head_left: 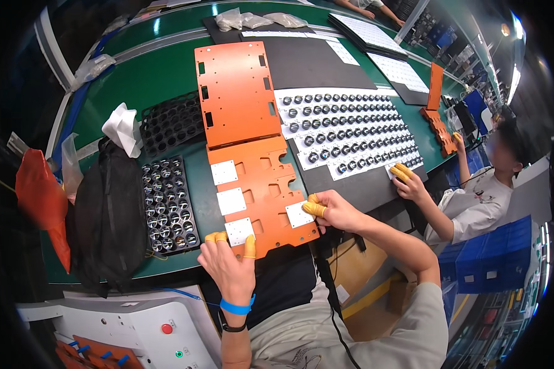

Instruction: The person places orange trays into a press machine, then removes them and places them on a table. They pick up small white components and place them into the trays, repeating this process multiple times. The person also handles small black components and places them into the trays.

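Note:
An orange hinged fixture point(252, 161) lies opened out in front of me, its lid point(236, 92) folded back away from me. Two small white square plates point(224, 173) point(231, 201) sit along the left side of its lower half. My left hand point(228, 267), in yellow finger cots, grips a third white plate point(237, 230) at the near left corner, with fingers at its left edge and the thumb at its right. At the near right, my right hand point(338, 212) pinches another white plate point(296, 216), with fingertips over its right edge.
Left of the fixture stand a black tray of round lenses point(194, 209) and a black tray with round pockets point(169, 123). A black bag point(108, 212) lies farther left. White sheets with rows of black round parts point(351, 132) lie right. A co-worker's hand point(410, 184) touches them.

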`<move>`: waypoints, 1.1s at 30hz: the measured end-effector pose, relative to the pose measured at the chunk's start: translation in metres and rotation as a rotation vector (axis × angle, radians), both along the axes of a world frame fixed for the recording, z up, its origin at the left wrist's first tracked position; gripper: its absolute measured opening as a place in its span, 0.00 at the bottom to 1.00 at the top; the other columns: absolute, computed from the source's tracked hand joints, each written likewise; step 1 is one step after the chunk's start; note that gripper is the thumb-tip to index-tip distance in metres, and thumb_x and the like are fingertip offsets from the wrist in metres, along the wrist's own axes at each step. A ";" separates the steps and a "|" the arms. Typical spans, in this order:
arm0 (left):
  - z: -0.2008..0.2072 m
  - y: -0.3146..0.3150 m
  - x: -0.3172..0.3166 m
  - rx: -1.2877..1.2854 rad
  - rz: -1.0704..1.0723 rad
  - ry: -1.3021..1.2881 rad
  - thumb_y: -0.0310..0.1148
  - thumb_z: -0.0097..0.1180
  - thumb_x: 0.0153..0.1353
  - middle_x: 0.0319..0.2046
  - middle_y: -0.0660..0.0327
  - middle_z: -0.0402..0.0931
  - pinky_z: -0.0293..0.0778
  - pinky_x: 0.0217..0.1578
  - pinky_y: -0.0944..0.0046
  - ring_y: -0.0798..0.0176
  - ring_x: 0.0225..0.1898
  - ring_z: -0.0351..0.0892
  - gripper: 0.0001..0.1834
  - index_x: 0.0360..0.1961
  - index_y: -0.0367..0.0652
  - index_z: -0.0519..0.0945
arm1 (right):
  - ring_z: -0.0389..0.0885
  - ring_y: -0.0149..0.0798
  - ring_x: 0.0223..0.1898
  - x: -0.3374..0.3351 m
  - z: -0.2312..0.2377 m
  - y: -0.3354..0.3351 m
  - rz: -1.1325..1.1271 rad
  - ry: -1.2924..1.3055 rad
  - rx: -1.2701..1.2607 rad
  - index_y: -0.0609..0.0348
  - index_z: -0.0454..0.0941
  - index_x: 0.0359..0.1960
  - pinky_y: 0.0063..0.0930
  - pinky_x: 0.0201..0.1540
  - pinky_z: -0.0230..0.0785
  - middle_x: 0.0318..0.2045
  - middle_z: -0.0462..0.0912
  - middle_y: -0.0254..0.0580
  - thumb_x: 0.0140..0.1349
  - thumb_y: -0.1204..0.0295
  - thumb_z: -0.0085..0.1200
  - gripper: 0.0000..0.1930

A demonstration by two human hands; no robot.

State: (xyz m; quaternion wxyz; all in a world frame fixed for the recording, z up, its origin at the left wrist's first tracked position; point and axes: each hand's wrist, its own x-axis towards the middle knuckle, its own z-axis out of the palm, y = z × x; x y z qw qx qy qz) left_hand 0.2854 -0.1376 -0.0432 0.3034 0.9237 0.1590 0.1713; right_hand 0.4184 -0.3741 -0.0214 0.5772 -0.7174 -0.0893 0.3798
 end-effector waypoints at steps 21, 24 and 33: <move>0.000 0.000 0.001 0.011 0.003 0.011 0.46 0.59 0.62 0.43 0.52 0.70 0.59 0.48 0.52 0.49 0.45 0.66 0.23 0.44 0.35 0.73 | 0.76 0.36 0.20 0.027 0.027 -0.022 0.053 -1.305 -0.318 0.57 0.82 0.35 0.29 0.24 0.68 0.22 0.75 0.37 0.58 0.72 0.63 0.05; 0.002 0.001 0.001 -0.002 0.011 0.017 0.46 0.60 0.62 0.43 0.52 0.70 0.59 0.48 0.52 0.49 0.45 0.66 0.23 0.44 0.35 0.73 | 0.76 0.38 0.22 0.029 0.025 -0.042 0.187 -1.644 -0.546 0.55 0.82 0.37 0.31 0.24 0.69 0.25 0.75 0.35 0.52 0.74 0.65 0.10; 0.000 0.001 0.000 0.008 0.004 0.007 0.45 0.60 0.61 0.43 0.52 0.70 0.59 0.48 0.52 0.48 0.46 0.67 0.23 0.44 0.35 0.73 | 0.77 0.41 0.28 0.017 -0.004 -0.086 0.126 -1.576 -0.684 0.55 0.83 0.46 0.33 0.28 0.70 0.30 0.76 0.38 0.52 0.78 0.61 0.17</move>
